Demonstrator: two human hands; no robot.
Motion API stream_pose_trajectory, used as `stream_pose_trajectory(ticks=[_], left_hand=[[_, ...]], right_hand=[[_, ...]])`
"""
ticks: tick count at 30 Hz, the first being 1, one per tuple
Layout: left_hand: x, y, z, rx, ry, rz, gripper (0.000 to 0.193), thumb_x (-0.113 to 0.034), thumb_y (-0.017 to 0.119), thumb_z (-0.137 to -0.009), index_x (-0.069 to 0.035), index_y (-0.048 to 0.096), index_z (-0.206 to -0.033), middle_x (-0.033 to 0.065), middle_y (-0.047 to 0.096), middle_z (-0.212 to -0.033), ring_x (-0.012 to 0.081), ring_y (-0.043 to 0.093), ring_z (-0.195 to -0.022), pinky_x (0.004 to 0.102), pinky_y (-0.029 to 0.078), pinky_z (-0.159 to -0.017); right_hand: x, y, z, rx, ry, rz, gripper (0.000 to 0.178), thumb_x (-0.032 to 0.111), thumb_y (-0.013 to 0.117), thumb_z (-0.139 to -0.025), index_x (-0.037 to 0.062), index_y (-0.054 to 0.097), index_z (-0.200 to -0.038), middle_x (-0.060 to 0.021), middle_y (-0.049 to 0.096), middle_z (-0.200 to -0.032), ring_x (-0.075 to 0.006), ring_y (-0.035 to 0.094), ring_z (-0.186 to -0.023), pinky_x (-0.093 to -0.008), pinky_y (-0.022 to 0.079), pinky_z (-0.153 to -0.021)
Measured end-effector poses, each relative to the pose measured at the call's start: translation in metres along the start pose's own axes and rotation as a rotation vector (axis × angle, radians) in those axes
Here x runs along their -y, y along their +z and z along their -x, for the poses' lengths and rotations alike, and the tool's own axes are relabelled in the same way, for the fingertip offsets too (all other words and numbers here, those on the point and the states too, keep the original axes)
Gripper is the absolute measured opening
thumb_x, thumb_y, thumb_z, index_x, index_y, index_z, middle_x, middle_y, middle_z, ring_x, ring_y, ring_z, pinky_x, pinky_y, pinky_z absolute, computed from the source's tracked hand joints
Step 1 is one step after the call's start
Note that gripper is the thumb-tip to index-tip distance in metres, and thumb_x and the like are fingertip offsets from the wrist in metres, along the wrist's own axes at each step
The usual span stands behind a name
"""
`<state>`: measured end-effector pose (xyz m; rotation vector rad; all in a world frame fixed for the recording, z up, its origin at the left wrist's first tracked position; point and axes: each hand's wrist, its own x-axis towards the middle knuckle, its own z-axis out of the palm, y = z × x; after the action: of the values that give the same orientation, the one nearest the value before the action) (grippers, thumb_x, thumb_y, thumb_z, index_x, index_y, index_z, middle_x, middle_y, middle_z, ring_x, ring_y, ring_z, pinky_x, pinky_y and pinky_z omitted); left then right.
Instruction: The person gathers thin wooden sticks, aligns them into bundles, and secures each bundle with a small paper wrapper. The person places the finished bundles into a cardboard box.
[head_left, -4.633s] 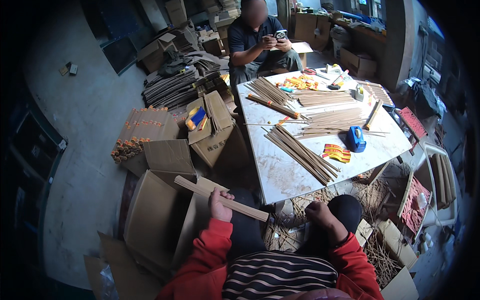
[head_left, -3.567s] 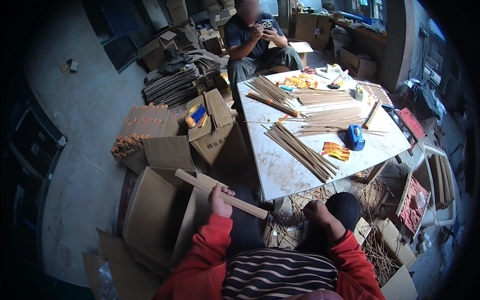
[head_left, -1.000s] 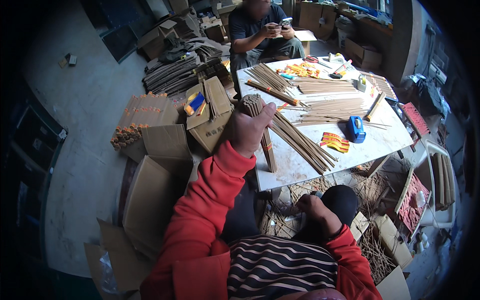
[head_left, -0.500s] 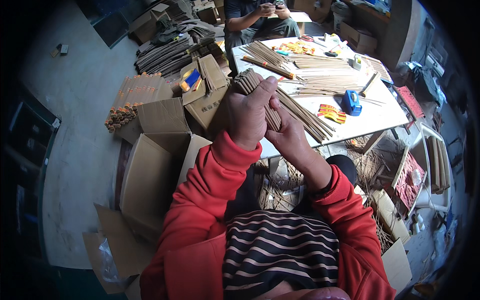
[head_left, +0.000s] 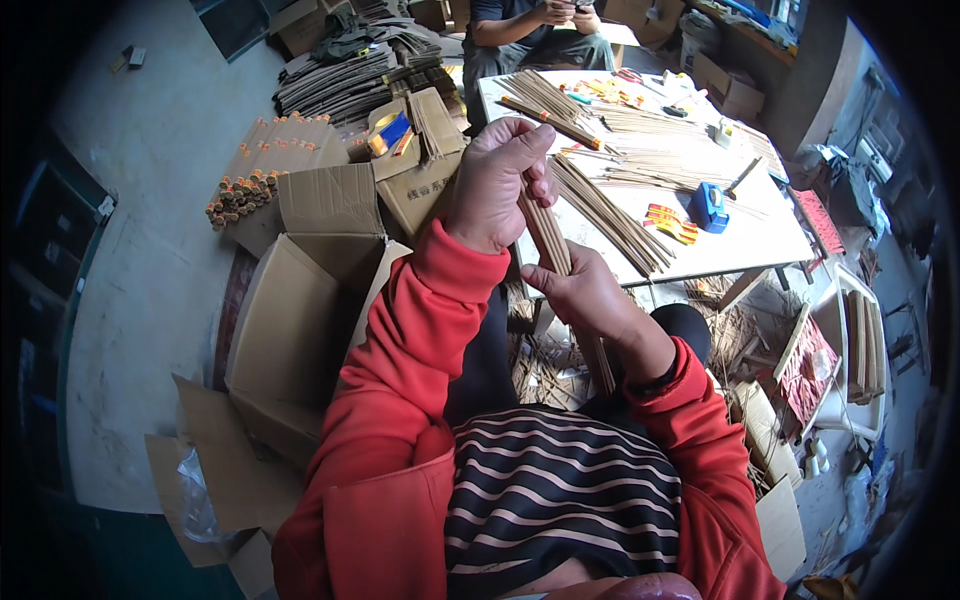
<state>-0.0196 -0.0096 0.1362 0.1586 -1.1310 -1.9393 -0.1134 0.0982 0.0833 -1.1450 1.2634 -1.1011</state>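
Observation:
Between my hands is a bundle of thin brown incense sticks point(head_left: 547, 236), slanting from upper left to lower right. My left hand point(head_left: 500, 180) is closed round its upper end, which the fingers hide. Lower down, my right hand point(head_left: 590, 295) wraps the bundle, with the thumb across it and the lower ends showing beneath. Just beyond, a loose row of incense sticks point(head_left: 612, 218) lies on the white table point(head_left: 735, 250). Near that row are red and yellow labels point(head_left: 672, 223) and a blue tape dispenser point(head_left: 710, 207).
An open cardboard box point(head_left: 290, 330) stands at my left, with wrapped incense bundles point(head_left: 270, 160) stacked beyond it. Across the table sits a person point(head_left: 540, 40) holding a small object. Scattered sticks point(head_left: 545, 365) litter the floor below. A white crate point(head_left: 860, 420) stands at the right.
The bundle has tipped more upright, and its top end is now hidden in my left hand. My hands have moved apart along it, left up and right down.

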Motion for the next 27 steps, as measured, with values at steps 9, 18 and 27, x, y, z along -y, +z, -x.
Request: stream_pose_trajectory(ticks=[9,18,27], left_hand=[[0.006,0.012,0.01,0.033,0.066,-0.043,0.011,-0.008,0.061,-0.081,-0.003,0.052,-0.087,0.0005,0.045,-0.054,0.0088,0.042,-0.04,0.0244,0.037,-0.039],[0.001,0.006,0.011,0.242,0.124,-0.067,0.053,-0.035,0.063,-0.08,-0.005,0.039,-0.117,0.0085,0.054,-0.073,0.0163,0.055,-0.061,0.0286,0.047,-0.06],[0.01,0.025,0.034,-0.123,0.233,-0.191,0.049,-0.013,0.066,-0.078,0.001,0.039,-0.117,0.0042,0.053,-0.067,0.0123,0.052,-0.055,0.0244,0.044,-0.055]], right_hand=[[-0.032,-0.01,-0.029,0.018,-0.588,0.171,0.03,0.024,0.069,-0.078,0.0035,0.052,-0.092,-0.0012,0.054,-0.062,-0.0068,0.049,-0.048,-0.0204,0.036,-0.04],[0.007,0.001,-0.007,-0.048,-0.185,0.039,0.017,0.012,0.064,-0.078,0.0034,0.052,-0.086,0.0,0.053,-0.064,-0.0062,0.048,-0.053,-0.0218,0.04,-0.048],[-0.011,0.01,-0.016,-0.349,-0.528,0.383,0.029,0.012,0.062,-0.075,-0.0025,0.05,-0.097,-0.0194,0.06,-0.074,-0.0271,0.061,-0.067,-0.0329,0.047,-0.064]])
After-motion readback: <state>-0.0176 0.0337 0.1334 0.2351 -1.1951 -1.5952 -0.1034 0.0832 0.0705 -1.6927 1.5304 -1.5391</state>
